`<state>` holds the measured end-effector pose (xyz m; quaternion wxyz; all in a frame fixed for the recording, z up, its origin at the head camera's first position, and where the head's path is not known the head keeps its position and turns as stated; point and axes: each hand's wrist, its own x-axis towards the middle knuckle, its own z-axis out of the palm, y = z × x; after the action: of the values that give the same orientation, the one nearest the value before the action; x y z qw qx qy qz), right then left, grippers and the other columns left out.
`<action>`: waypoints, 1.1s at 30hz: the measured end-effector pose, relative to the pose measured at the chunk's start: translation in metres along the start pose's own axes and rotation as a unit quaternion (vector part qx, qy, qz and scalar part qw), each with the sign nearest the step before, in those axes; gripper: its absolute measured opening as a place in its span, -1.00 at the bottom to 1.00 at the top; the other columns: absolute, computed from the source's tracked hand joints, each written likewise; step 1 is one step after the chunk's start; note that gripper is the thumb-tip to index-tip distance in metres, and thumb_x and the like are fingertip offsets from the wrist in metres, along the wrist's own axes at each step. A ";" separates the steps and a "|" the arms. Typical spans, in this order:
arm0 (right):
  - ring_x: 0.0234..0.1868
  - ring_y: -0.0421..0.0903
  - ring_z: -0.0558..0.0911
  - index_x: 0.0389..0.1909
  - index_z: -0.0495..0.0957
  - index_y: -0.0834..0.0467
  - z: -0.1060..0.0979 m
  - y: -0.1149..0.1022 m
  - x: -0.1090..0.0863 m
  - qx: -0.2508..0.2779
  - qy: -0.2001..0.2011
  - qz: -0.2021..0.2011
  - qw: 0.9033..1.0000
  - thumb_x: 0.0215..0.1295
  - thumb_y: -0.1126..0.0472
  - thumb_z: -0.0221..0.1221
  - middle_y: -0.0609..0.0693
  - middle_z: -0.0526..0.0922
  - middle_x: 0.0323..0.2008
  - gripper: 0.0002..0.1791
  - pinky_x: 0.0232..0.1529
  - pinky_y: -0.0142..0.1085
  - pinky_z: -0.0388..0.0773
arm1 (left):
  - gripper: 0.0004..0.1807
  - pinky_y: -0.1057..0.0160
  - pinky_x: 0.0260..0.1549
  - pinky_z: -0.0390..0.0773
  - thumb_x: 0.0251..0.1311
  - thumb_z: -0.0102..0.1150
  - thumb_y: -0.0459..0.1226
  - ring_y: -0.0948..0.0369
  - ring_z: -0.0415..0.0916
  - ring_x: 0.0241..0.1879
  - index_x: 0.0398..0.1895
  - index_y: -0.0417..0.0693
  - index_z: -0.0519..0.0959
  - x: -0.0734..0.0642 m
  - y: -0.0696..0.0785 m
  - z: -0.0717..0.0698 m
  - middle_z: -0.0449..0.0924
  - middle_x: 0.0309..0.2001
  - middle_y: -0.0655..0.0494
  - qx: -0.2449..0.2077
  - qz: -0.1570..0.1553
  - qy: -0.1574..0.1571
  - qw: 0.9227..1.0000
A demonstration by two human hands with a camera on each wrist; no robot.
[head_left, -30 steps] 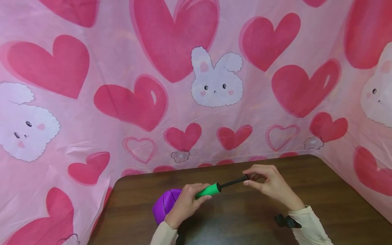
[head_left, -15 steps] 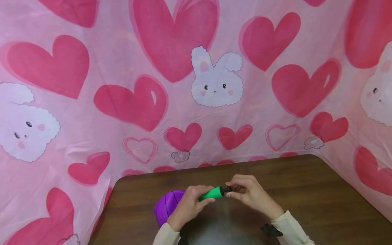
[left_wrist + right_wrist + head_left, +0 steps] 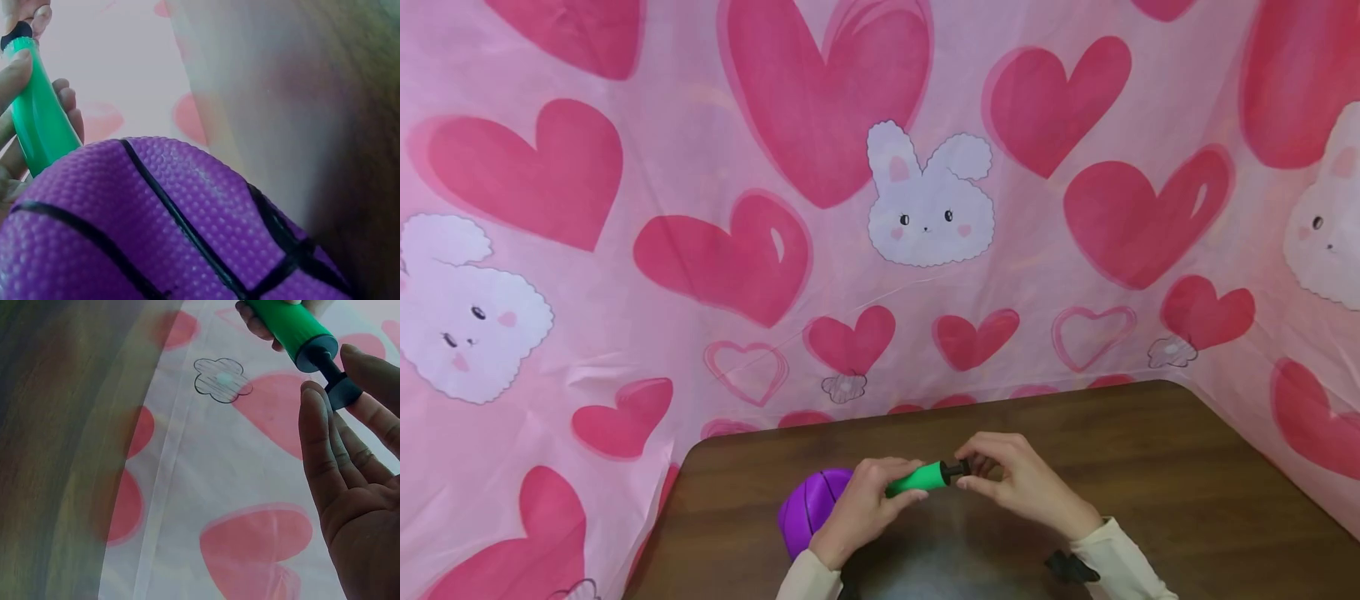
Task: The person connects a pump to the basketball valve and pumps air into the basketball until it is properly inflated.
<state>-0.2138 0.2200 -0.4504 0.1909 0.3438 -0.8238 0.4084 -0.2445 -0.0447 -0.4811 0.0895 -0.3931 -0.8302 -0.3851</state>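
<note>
My left hand (image 3: 859, 512) grips the green barrel of a hand pump (image 3: 919, 479), thumb on the near side. At the pump's right end my right hand (image 3: 1030, 485) holds the black handle (image 3: 345, 392) between thumb and fingers. Only a short length of the black rod shows between barrel and handle. A purple ball (image 3: 808, 507) with black seams, like a small basketball, lies behind my left hand and is partly hidden by it. Close up in the left wrist view, its pebbled surface (image 3: 156, 206) overlaps the pump's lower end, hiding where the two meet.
Both hands are above a dark brown wooden table (image 3: 1165, 467) with rounded far corners. Pink cloth (image 3: 925, 333) printed with hearts and rabbits hangs behind it and along both sides. A black strap (image 3: 1071, 568) shows at the right wrist, by the pale sleeve (image 3: 1120, 558).
My right hand has moved left, and the pump's long exposed rod has slid mostly into the barrel. My left hand and the ball have hardly shifted. The last half second shows little movement.
</note>
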 end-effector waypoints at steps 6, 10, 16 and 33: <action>-0.38 -0.37 0.66 -0.13 0.67 -0.01 -0.008 0.000 -0.001 -0.006 -0.006 -0.025 1.000 0.12 0.29 0.52 -0.14 0.75 -0.31 -0.67 -0.34 -0.36 0.69 | -0.62 0.35 -0.10 0.68 0.29 0.40 -0.18 0.34 0.72 -0.09 0.16 0.00 0.73 -0.001 0.001 0.001 0.81 -0.02 0.14 -0.003 0.003 -0.001 1.000; -0.38 -0.36 0.66 -0.12 0.67 0.02 -0.018 -0.001 -0.001 -0.008 0.005 -0.028 1.000 0.13 0.33 0.51 -0.13 0.75 -0.30 -0.67 -0.37 -0.34 0.69 | -0.64 0.33 -0.11 0.69 0.27 0.42 -0.22 0.34 0.72 -0.11 0.14 0.03 0.73 -0.002 0.000 0.001 0.81 -0.04 0.15 0.000 0.011 0.010 1.000; -0.40 -0.33 0.67 -0.11 0.68 0.02 -0.039 0.002 0.000 -0.024 0.031 -0.048 0.998 0.05 0.40 0.52 -0.10 0.76 -0.33 -0.60 -0.38 -0.39 0.65 | -0.64 0.34 -0.12 0.68 0.31 0.38 -0.14 0.37 0.69 -0.14 0.15 0.06 0.72 0.000 -0.002 -0.002 0.80 -0.03 0.18 0.002 0.016 0.013 1.000; -0.39 -0.33 0.68 -0.09 0.71 0.02 -0.071 0.003 -0.005 -0.038 0.072 -0.023 0.996 -0.02 0.49 0.51 -0.06 0.77 -0.35 -0.52 -0.29 -0.53 0.62 | -0.65 0.31 -0.09 0.68 0.30 0.40 -0.20 0.38 0.66 -0.16 0.14 0.04 0.73 0.000 0.000 -0.005 0.80 -0.03 0.18 -0.019 -0.027 0.009 0.999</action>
<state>-0.2106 0.2808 -0.4128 0.2717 0.3249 -0.8149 0.3958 -0.2453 -0.0485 -0.4774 0.0790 -0.3690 -0.8323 -0.4060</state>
